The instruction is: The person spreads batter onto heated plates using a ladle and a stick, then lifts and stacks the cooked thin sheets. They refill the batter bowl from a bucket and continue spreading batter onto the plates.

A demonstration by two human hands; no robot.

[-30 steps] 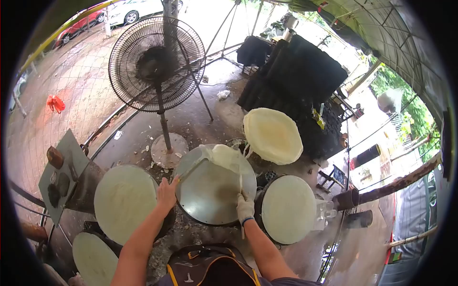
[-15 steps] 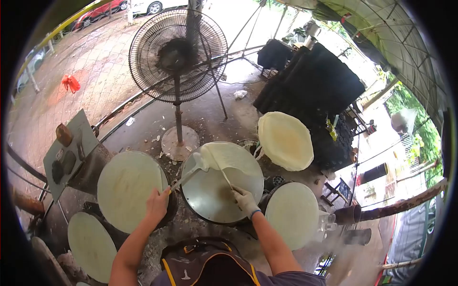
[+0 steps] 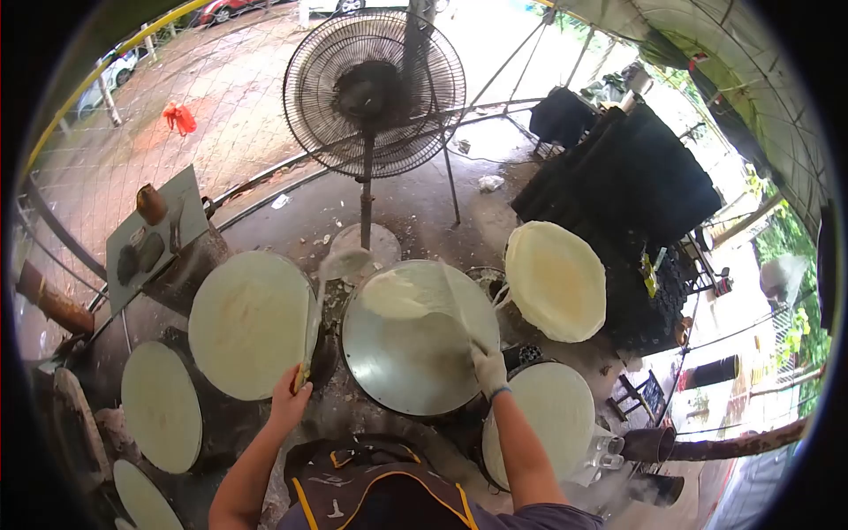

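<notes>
The person stands over a round metal griddle [image 3: 415, 353], and a thin pale sheet [image 3: 408, 293] lies folded on its far half, away from the body. The right hand [image 3: 488, 369], in a white glove, is closed around a thin stick [image 3: 459, 309]. This stick runs from the hand up and a little to the left, and its far end is at the right edge of the sheet; I cannot tell if it goes under the sheet or only touches it. The left hand [image 3: 291, 397], bare, is closed around the yellow handle of a long flat blade [image 3: 311, 327]. The blade points almost straight away from the person, in the gap between the griddle and the covered round pan [image 3: 250, 322] to the left. Its tip is near a small pale scrap [image 3: 346, 261], apart from the main sheet. So the sheet lies ahead of both hands, and the right hand's stick is the nearer tool to it. More covered pans stand around, and a big fan [image 3: 375, 93] stands behind.
</notes>
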